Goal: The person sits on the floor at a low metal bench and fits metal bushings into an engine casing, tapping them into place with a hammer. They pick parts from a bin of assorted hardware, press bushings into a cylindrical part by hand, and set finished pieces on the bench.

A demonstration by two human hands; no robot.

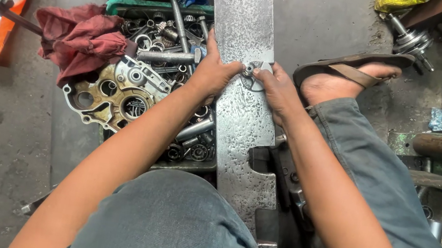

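The left hand (214, 72) and the right hand (276, 88) meet over a small round metal part (252, 75), and the fingertips of both pinch it from its two sides. The part lies on a long pitted steel plate (249, 27) that runs between the person's knees. Just left of the plate is a green tray (127, 5) full of bolts and bearings, with a grey engine cover (116, 91) and a dark red rag (77, 37) at its left side.

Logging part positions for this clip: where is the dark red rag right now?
In the head view, the dark red rag lies left of centre, draped over the left edge of the green tray of metal parts, just above the engine cover plate.
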